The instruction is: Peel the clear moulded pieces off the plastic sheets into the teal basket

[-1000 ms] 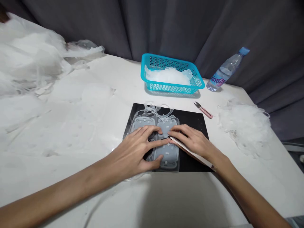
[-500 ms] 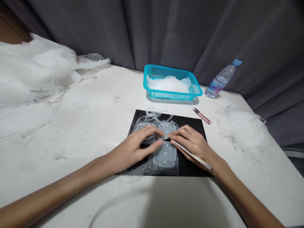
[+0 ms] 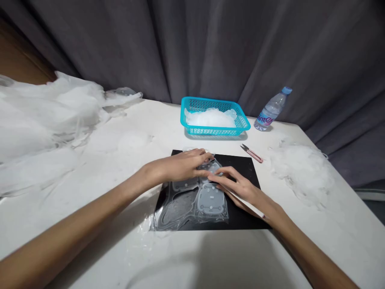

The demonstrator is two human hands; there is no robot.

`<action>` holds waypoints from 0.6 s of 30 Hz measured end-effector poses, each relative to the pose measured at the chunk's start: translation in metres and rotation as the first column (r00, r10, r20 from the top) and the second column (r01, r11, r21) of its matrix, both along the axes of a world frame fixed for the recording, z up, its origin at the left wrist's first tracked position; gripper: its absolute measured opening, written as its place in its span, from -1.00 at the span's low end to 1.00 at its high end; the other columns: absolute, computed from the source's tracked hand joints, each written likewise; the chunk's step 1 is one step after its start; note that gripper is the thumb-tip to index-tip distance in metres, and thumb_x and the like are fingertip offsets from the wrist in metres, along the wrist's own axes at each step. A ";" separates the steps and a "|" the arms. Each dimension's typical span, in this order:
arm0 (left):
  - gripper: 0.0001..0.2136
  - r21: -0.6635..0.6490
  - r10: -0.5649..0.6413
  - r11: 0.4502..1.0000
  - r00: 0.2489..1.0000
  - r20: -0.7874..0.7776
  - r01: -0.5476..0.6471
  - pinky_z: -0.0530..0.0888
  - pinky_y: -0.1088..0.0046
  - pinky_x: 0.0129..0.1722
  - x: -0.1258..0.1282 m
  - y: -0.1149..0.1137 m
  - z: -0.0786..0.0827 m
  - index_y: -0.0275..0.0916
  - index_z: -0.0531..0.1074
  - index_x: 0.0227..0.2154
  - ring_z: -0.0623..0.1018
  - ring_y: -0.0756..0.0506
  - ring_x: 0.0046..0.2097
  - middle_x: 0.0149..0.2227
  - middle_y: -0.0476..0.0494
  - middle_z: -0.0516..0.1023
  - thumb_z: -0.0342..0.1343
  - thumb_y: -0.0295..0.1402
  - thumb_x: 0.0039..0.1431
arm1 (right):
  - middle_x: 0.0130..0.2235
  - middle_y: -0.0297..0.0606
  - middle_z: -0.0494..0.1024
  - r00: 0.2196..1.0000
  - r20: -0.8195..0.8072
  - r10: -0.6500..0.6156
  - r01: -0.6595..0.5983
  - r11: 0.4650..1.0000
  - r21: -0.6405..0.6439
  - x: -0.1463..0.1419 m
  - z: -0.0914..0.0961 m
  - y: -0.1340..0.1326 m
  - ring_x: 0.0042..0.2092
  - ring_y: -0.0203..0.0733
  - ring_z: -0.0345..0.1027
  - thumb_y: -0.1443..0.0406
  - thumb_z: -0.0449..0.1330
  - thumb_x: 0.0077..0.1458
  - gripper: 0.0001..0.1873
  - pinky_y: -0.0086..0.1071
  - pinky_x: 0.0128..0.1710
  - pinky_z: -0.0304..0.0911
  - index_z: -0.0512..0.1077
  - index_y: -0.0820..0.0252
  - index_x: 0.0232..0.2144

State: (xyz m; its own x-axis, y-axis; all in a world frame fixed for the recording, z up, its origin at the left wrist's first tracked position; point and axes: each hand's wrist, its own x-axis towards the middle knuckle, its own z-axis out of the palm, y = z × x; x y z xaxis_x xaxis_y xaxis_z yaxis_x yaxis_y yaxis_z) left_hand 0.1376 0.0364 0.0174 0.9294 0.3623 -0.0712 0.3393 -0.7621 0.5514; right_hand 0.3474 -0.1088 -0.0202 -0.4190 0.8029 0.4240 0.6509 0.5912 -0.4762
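Note:
A black mat [image 3: 240, 218] lies on the white table [image 3: 210, 261]. On it rests a clear moulded sheet of grey pad shapes [image 3: 207, 198]. My left hand [image 3: 183, 164] lies flat over the sheet's far part, fingers stretched out and pressing down. Just right of it, my right hand [image 3: 237, 186] is closed around a thin pale knife-like tool [image 3: 243, 200], with the tool's tip on the sheet near my left fingertips.
A turquoise basket [image 3: 215, 130] of clear trimmings stands behind the mat. Small pink snips [image 3: 252, 153] lie to its right, then a water bottle [image 3: 269, 110]. Piles of clear plastic scrap sit at right [image 3: 300, 168] and far left [image 3: 39, 116]. Grey curtains hang behind.
My left hand has slid from the near middle of the sheet to its far edge, uncovering a grey pad and empty film. The right hand stayed put. The view tilted up.

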 end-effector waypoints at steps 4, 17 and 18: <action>-0.64 -0.108 0.081 0.990 0.995 -0.051 -0.086 0.42 0.38 -0.17 -0.001 -0.004 -0.001 -0.22 0.37 0.01 0.54 -0.17 -0.13 -0.14 -0.18 0.53 0.13 -0.08 0.31 | 0.05 -0.09 0.35 0.995 -0.072 -0.063 0.060 0.997 -0.047 0.002 -0.002 -0.005 -0.18 -0.29 0.47 0.36 0.07 0.43 -0.73 -0.32 -0.08 0.50 0.48 0.11 0.08; -0.65 -0.176 0.122 0.975 0.988 -0.096 -0.138 0.24 0.43 -0.43 -0.005 0.006 0.006 -0.22 0.50 -0.17 0.35 -0.04 -0.48 -0.53 0.06 0.30 0.18 -0.01 0.26 | 0.15 -0.05 0.37 0.929 -0.060 -0.365 0.356 0.927 -0.116 0.011 -0.008 0.002 0.21 0.04 0.24 0.28 -0.02 0.47 -0.61 0.07 0.24 0.26 0.32 0.05 0.26; -0.67 -0.123 0.110 0.985 0.990 -0.091 -0.121 0.27 0.42 -0.39 -0.005 0.006 0.006 -0.22 0.52 -0.29 0.39 -0.06 -0.45 -0.51 0.02 0.35 0.16 -0.01 0.29 | 0.15 -0.04 0.37 0.934 -0.019 -0.357 0.351 0.926 -0.142 0.009 -0.009 0.003 0.19 0.06 0.24 0.26 0.03 0.45 -0.64 0.08 0.22 0.26 0.35 0.07 0.23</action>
State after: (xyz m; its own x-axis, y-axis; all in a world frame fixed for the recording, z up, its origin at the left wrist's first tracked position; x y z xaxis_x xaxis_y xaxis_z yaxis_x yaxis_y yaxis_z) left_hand 0.1323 0.0426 0.0233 0.8706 0.4496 -0.1997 0.4700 -0.6402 0.6077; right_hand 0.3561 -0.1053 -0.0290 -0.0808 0.9463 0.3132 0.7831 0.2546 -0.5674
